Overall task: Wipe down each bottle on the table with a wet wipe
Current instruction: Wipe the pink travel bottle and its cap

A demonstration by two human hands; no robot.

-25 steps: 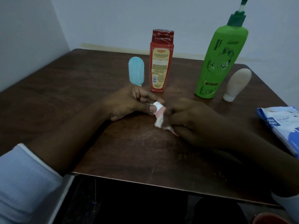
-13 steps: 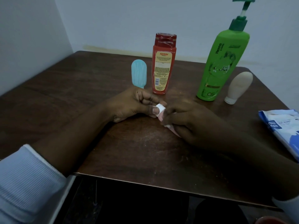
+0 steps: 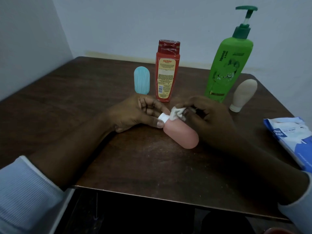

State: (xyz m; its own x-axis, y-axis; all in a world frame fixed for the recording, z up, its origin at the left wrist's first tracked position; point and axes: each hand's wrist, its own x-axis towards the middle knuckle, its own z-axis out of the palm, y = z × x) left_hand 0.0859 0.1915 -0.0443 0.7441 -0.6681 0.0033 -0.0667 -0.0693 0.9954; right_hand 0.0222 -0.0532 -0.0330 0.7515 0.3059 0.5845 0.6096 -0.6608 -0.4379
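The left hand (image 3: 135,114) pinches the white cap (image 3: 163,117) of the pink bottle (image 3: 182,134), likely so it cannot roll on the table (image 3: 135,157). The right hand (image 3: 207,119) pinches a scrunched wet wipe (image 3: 177,113) right beside that pinch, at the bottle's neck. The bottle lies on its side between both hands. It looks smooth and round; the wipe looks crumpled.

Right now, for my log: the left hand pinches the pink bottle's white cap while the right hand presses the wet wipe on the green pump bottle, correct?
No. The head view shows the right hand holding the wet wipe against the pink bottle, not the green pump bottle, beside its white cap, which the left hand pinches.
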